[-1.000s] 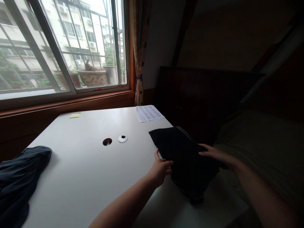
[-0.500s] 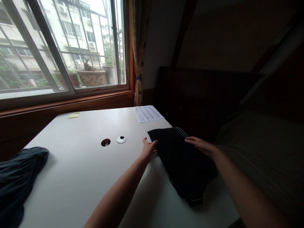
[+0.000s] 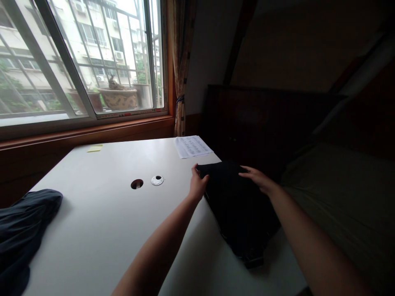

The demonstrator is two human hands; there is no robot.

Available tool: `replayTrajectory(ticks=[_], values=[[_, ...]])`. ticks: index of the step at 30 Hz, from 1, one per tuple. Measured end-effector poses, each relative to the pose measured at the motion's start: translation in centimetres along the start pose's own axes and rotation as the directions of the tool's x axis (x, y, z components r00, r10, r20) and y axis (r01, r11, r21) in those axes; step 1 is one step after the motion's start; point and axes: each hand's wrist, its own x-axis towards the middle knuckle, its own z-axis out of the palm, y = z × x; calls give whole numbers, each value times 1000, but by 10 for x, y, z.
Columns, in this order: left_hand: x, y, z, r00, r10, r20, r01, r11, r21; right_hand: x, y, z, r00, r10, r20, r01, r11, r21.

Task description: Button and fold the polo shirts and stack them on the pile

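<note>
A folded black garment [image 3: 240,205] with thin pale trim lies on the right part of the white table [image 3: 123,230]; its exact kind cannot be made out. My left hand [image 3: 199,181] pinches its far left corner between thumb and fingers. At the far right edge, my right hand [image 3: 256,177] is closed on the cloth, with its thumb and fingertips partly lost in the dark fabric. The garment's far end looks slightly raised between both hands, while its near end, with a band-like tip, rests on the table.
Dark blue cloth [image 3: 27,230] lies bunched at the table's left. Printed sheets [image 3: 193,146] sit at the far right corner, a yellow note pad [image 3: 94,148] at the far left. A round hole [image 3: 137,184] and a white ring [image 3: 157,180] are mid-table. A dark green-covered surface [image 3: 339,197] stands right.
Both hands have moved away from me along the garment to its far end. My left hand, loose at its edge half a second ago, now grips the corner, and that end has lifted a little.
</note>
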Motion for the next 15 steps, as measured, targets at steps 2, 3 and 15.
replayTrajectory(ticks=[2,3,15], values=[[2,0,3,999,-45,2,45,999,-31,1,-1,-2,999,-18,-45,17,1000,-14],[1,-1,4,997,-72,4,72,996,-43,1,0,-2,999,-5,-48,4,1000,-22],[-99,-18,-7,906,-273,324,313,946,-80,-57,34,-32,967,212,145,-190,970,-150]])
